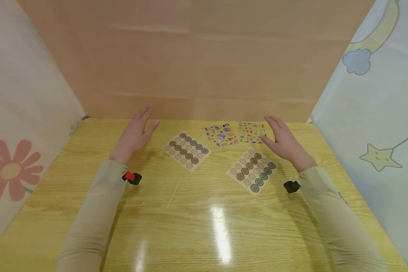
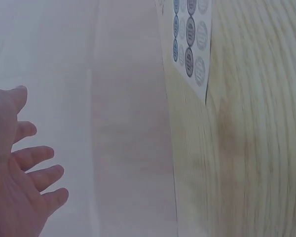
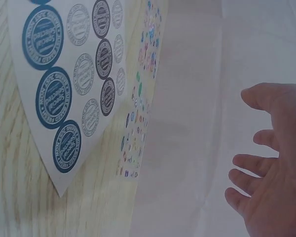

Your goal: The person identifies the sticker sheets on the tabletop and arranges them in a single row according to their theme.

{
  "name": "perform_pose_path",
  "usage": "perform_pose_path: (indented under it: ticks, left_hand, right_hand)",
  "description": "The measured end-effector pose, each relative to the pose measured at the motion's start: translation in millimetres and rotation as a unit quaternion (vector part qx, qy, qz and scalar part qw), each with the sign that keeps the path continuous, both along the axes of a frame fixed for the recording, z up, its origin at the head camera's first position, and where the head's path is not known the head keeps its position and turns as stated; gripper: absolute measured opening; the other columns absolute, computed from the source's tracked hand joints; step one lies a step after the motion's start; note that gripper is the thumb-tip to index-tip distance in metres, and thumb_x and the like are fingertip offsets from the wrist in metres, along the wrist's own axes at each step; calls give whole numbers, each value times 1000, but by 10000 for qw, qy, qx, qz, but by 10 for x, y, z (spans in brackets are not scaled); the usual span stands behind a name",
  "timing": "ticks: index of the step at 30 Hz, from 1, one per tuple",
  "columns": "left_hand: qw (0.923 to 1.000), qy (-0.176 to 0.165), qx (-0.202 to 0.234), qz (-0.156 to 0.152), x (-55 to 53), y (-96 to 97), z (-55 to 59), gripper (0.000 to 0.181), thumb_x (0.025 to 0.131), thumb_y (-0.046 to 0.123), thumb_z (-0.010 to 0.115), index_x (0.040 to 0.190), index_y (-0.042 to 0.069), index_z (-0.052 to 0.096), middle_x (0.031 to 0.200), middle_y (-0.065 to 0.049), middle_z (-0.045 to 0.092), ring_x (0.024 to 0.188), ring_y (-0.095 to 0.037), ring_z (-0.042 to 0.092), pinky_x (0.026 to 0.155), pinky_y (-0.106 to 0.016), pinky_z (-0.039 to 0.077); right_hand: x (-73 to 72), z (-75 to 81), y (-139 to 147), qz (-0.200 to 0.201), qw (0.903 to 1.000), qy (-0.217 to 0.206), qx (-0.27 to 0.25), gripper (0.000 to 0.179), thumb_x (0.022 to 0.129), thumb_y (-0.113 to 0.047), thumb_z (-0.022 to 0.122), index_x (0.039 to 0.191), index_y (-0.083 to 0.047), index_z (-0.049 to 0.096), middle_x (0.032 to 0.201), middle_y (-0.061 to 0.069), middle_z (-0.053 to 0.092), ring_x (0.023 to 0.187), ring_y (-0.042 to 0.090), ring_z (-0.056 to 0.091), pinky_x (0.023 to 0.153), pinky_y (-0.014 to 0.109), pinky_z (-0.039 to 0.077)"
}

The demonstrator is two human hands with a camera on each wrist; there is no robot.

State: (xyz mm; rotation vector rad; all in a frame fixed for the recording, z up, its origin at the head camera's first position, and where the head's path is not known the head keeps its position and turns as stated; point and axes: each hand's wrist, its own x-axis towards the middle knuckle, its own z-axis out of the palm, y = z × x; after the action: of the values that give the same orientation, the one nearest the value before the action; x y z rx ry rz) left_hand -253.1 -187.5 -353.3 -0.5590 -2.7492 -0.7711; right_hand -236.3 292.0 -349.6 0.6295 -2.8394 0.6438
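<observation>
My left hand [image 1: 135, 133] hovers with relaxed, spread fingers left of a sheet of round stickers [image 1: 187, 151]; the left wrist view shows nothing in that hand [image 2: 27, 168]. My right hand [image 1: 283, 141], fingers likewise extended, holds nothing and hovers above the table. Below and left of it lies a second sheet of round stickers [image 1: 251, 171], with rows of dark and pale circles. Farther back, two clear sheets of small colourful stickers, one [image 1: 221, 135] on the left and one [image 1: 251, 133] on the right, lie side by side near the right fingertips.
The wood-grain table [image 1: 176, 234] meets a tan upright panel [image 1: 193, 68] at its back edge. White printed sheets stand at the sides, with a red flower [image 1: 10, 170] on the left and a star [image 1: 380, 158] on the right. Each wrist wears a small black device.
</observation>
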Motion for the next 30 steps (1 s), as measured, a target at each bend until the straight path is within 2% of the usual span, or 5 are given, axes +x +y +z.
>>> perform_pose_path:
  ticks: [6,11,19,25,30]
  left_hand:
    - [9994,-26,236,-250,10,161,-4,62,102,43,42,153,12,24,156,-12,21,142,-32,18,114,-50,18]
    - [9980,-91,431,-446,40,291,-10,60,101,41,44,152,15,26,154,-13,25,141,-32,21,114,-50,20]
    - [9922,-69,981,-770,80,451,28,57,101,41,45,151,20,30,152,-9,32,139,-27,28,114,-45,22]
    - [9776,-257,1795,-1069,106,548,81,54,100,33,51,149,15,35,147,-11,40,130,-30,42,107,-42,36]
    - [9625,-552,2379,-1178,111,605,103,51,100,23,52,147,11,38,142,-14,46,126,-31,48,104,-41,40]
  right_hand:
    - [19,29,-45,57,9993,-96,-352,69,98,-28,55,153,-7,18,152,20,24,138,40,22,109,58,23]
    - [31,47,-93,160,9967,-121,-784,65,97,-19,56,151,-3,23,149,21,30,134,41,30,107,57,27]
    - [70,120,-138,72,9813,-565,-1836,59,98,-10,54,150,-7,27,144,23,37,131,41,37,108,52,32]
    - [117,182,-203,-25,9659,-1141,-2322,58,100,-13,51,152,-14,26,145,18,38,130,38,39,101,55,39]
    - [139,207,-261,79,9540,-1495,-2597,56,101,-13,48,152,-11,24,145,18,38,131,36,39,105,54,35]
